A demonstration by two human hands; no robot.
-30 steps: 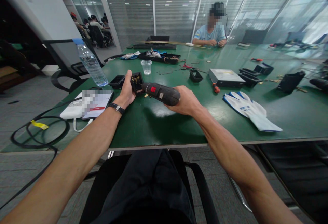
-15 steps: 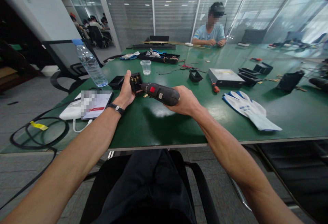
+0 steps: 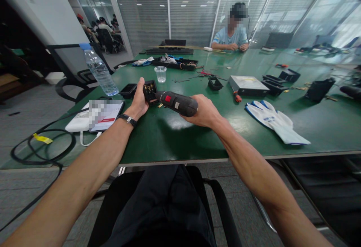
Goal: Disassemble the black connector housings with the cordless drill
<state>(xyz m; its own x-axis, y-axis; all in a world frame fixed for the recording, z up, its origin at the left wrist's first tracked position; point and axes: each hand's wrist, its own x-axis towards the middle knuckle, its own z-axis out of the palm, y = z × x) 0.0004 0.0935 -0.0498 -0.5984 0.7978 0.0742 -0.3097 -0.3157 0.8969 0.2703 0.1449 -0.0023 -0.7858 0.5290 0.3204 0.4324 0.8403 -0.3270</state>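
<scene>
My left hand [image 3: 139,100] is closed around the left side of a small black box [image 3: 150,90], its thumb pointing up. Brass-coloured metal parts show inside the box's open face. In my right hand [image 3: 203,110] is a black cordless screwdriver [image 3: 179,103] with a red switch, its nose pointing left at the box. The tip meets or nearly meets the box's right side; the exact contact is too small to make out. Just left of the box, another black box [image 3: 128,90] lies on the green table [image 3: 169,141].
A water bottle [image 3: 100,72] and a clear plastic cup [image 3: 160,74] stand beyond my left hand. To the right are a metal case [image 3: 248,85], an orange-handled screwdriver [image 3: 237,96], a white glove [image 3: 275,121] and several black housings. A person [image 3: 231,32] sits across the table.
</scene>
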